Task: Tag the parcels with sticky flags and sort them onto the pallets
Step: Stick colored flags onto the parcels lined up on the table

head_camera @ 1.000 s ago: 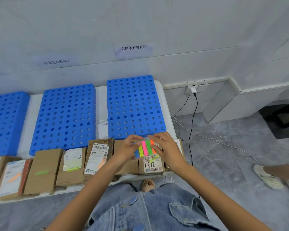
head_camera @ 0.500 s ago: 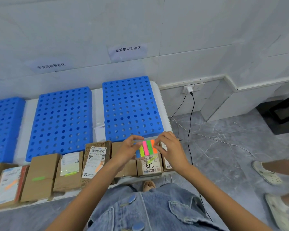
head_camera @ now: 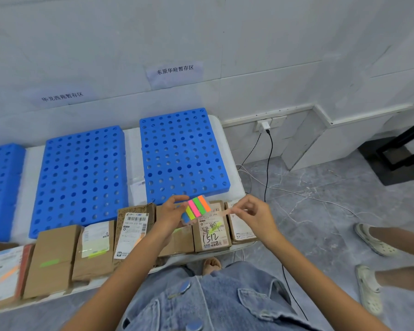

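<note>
The flag pad (head_camera: pixel 196 209) sits in the left hand (head_camera: pixel 170 217), fingers curled round its edge so the colours face up for picking. The right hand (head_camera: pixel 255 217) pinches one pale orange flag (head_camera: pixel 225 212) by its end, off the pad, above the parcels (head_camera: pixel 212 231) lined before the pallets (head_camera: pixel 182 154).

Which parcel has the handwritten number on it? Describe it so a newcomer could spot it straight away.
Find the rightmost blue pallet on the white table. In the row of brown parcels along the table's near edge, go to the second from the right end. That small box alone has 1512 handwritten in black on its label.
</note>
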{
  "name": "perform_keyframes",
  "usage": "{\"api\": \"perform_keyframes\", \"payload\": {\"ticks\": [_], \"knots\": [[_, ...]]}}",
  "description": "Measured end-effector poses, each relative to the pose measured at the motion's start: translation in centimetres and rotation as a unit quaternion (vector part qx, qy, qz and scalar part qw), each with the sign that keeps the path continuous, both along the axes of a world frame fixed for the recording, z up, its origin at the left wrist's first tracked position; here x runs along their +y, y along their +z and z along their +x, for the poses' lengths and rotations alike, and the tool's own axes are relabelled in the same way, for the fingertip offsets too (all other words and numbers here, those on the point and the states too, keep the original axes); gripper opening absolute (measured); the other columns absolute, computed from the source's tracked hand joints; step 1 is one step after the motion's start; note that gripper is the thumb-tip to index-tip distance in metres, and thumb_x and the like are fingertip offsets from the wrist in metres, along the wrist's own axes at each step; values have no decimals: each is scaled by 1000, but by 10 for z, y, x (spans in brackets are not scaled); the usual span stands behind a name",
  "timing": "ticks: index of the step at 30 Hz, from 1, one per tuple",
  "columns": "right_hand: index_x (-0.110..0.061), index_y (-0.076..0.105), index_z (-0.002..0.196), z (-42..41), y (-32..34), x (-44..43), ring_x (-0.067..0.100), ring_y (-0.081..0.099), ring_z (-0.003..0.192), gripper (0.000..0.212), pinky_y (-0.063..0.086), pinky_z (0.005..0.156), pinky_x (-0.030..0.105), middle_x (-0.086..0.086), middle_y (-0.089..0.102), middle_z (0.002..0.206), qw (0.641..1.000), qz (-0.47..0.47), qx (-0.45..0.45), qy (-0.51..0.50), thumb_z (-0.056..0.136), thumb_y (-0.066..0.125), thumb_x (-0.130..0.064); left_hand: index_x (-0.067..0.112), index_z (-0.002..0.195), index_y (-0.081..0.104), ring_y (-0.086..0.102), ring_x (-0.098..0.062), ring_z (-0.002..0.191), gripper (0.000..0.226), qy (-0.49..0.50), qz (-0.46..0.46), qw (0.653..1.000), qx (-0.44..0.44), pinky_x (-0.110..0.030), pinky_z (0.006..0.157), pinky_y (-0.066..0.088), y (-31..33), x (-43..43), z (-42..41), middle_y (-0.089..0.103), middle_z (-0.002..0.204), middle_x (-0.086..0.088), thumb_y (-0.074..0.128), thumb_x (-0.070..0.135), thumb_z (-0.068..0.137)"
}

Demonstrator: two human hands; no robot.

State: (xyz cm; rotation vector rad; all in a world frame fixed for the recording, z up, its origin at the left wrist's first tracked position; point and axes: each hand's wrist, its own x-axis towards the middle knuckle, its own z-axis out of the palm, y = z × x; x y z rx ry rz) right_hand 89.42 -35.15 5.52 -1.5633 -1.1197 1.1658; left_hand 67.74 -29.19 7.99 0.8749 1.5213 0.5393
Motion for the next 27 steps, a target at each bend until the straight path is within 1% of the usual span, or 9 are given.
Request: {"api": "perform_keyframes", "payload": {"ticks": [1,3,6,8,11,14,17,23,27], "knots": [[-11,60,76,4,-5,0,11,67,74,14,50,66,17,6,70,76,1000,-12,-3,-24,79,71,-5,16,110,55,62,-14,77,14,10,-2,1000,-1,-24,55,54,-1,0,-2,59,111,-11,47,14,99],[-15,59,79,14,-23,-3,11,65,68,19,49,65,19,4,68,70,996,-39,-65,-56,79,69,0,13,111,54,63,-16,76,15,16,-6,1000,-11,-21,49,53,-3,0,-4,59,111,-12,46,11,98],[-15,61,88,23,-55,-11,8,58,64,23,47,64,21,-2,61,66,980,-88,-173,-45,80,65,6,10,116,53,63,-17,75,19,13,-12,1000,-17,-20,48,53,-6,-2,-6,58,113,-14,46,9,98],[-12,63,92,25,-70,-15,7,56,65,20,46,60,18,-4,58,69,972,-101,-211,-33,82,63,5,11,117,53,63,-15,76,21,14,-13,1000,-15,-20,51,55,-6,-4,-8,58,114,-12,45,8,99],[-11,61,85,24,-81,-19,12,57,66,17,45,58,17,-1,60,70,965,-86,-246,-29,80,63,5,14,112,55,63,-14,79,19,17,-9,1000,-11,-23,55,55,-7,-7,-15,58,112,-10,45,7,98],[-12,57,80,23,-86,-18,12,56,67,18,46,60,21,1,60,73,957,-72,-280,-3,79,65,4,16,105,56,62,-14,77,15,40,-7,999,-20,-25,54,56,-7,-9,-23,60,102,-8,47,7,97],[-14,55,83,22,-89,-16,11,55,71,19,49,63,26,-1,58,79,947,-75,-311,36,79,67,1,21,97,57,63,-14,81,13,51,-7,999,-18,-30,66,56,-7,-10,-29,62,105,-9,49,10,97],[-19,53,88,28,-92,-17,9,46,86,22,43,63,26,-8,49,88,926,-92,-365,43,79,72,-16,16,109,57,63,-13,82,16,50,-2,999,-7,-20,50,52,-7,-15,-33,63,109,-8,49,11,97],[-20,53,82,38,-91,-14,13,47,78,19,34,56,20,-8,49,79,928,-105,-358,1,80,71,-15,13,114,57,65,-13,82,19,50,-3,999,-8,-20,49,52,-6,-19,-37,65,107,-7,48,10,97]]}}
